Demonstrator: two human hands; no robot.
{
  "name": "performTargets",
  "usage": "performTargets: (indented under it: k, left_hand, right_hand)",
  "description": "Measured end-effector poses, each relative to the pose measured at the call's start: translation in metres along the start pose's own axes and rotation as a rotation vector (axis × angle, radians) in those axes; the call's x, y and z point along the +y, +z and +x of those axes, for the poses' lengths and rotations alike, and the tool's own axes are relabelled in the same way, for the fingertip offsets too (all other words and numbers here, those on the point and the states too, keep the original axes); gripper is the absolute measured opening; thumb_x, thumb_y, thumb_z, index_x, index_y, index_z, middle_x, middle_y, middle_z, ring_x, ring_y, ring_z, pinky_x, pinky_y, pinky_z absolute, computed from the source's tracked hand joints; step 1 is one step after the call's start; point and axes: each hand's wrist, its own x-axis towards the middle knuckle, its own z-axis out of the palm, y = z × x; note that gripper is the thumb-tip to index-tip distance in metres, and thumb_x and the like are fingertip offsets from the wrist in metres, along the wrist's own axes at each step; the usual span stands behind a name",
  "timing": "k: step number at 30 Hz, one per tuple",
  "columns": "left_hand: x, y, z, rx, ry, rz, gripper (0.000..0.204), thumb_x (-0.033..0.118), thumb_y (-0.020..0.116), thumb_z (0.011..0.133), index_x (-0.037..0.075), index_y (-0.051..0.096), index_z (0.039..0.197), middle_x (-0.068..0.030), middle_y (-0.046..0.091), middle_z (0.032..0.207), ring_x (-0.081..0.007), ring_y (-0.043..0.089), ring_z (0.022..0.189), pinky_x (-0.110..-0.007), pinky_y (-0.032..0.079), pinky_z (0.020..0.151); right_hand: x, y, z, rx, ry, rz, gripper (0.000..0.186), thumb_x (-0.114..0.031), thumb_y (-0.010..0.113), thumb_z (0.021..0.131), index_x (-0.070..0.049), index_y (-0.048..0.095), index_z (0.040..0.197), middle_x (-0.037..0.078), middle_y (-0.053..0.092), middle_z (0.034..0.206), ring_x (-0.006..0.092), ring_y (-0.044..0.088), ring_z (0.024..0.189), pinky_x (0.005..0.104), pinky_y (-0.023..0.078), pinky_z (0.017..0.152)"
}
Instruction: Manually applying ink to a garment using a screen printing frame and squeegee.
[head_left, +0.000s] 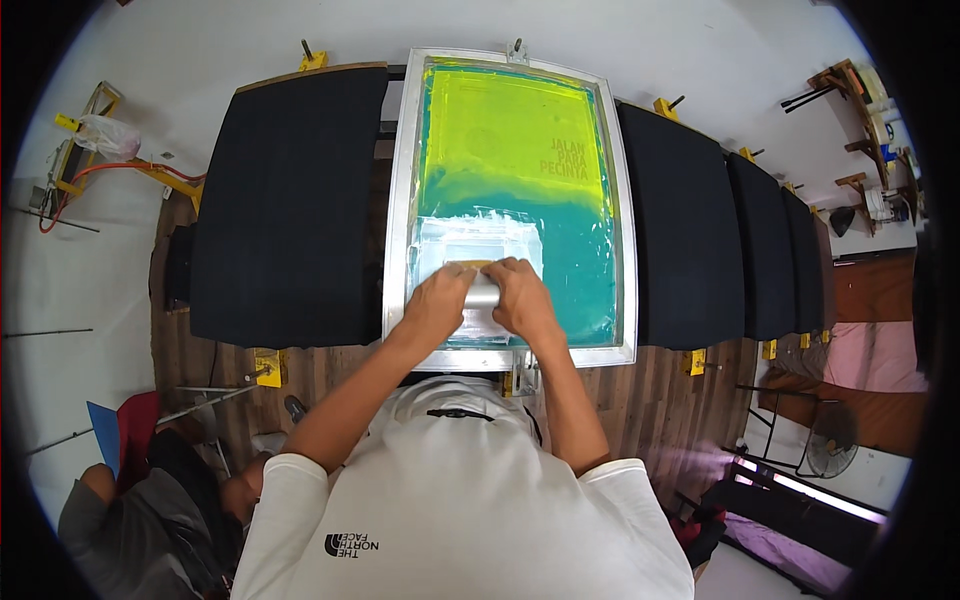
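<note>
Both of my hands grip a squeegee (pixel 482 296) with a silvery handle and an amber edge, my left hand (pixel 440 305) and my right hand (pixel 517 300) side by side with fingers curled over it. The squeegee rests in white ink (pixel 483 229) on the lower left of a screen in an aluminium frame (pixel 624 250). The screen mesh is yellow-green (pixel 500 110) in its upper part, with some faint lettering, and teal (pixel 578 275) below.
Black-covered print boards (pixel 280 200) flank the screen, several to the right (pixel 680 220), with yellow clamps (pixel 268 370). A person in dark clothes (pixel 170 510) is at lower left. A fan (pixel 832 450) stands at lower right; a red hose (pixel 95 170) runs at upper left.
</note>
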Motion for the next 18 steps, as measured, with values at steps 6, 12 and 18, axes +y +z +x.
performTargets:
  k: [6, 12, 18]
  left_hand:
    - [0.016, 0.002, -0.037, -0.106, -0.066, -0.025, 0.052, -0.015, 0.056, 0.073, -0.004, 0.06, 0.123, -0.0241, 0.059, 0.129, -0.0394, 0.06, 0.115, -0.043, 0.05, 0.098]
    - [0.026, -0.001, -0.055, -0.217, -0.108, -0.072, 0.046, -0.009, 0.06, 0.073, 0.0, 0.066, 0.118, -0.0241, 0.067, 0.115, -0.04, 0.065, 0.106, -0.046, 0.051, 0.095]
    - [0.007, -0.027, 0.009, -0.45, -0.111, -0.047, 0.037, 0.001, 0.064, 0.074, 0.008, 0.071, 0.109, -0.0223, 0.071, 0.096, -0.0389, 0.069, 0.091, -0.043, 0.055, 0.086]
  right_hand:
    - [-0.014, 0.002, -0.04, -0.053, 0.025, 0.025, 0.051, 0.005, 0.07, 0.06, -0.004, 0.065, 0.11, 0.016, 0.065, 0.106, 0.0376, 0.059, 0.099, 0.0442, 0.052, 0.087]
    - [-0.02, -0.001, -0.067, -0.123, 0.059, -0.034, 0.046, 0.002, 0.07, 0.061, -0.006, 0.07, 0.106, 0.016, 0.068, 0.1, 0.0374, 0.063, 0.096, 0.0451, 0.053, 0.085]
    - [-0.005, -0.035, -0.003, -0.385, 0.062, -0.119, 0.038, -0.004, 0.067, 0.066, -0.013, 0.073, 0.102, 0.016, 0.072, 0.088, 0.0355, 0.07, 0.085, 0.0472, 0.057, 0.075]
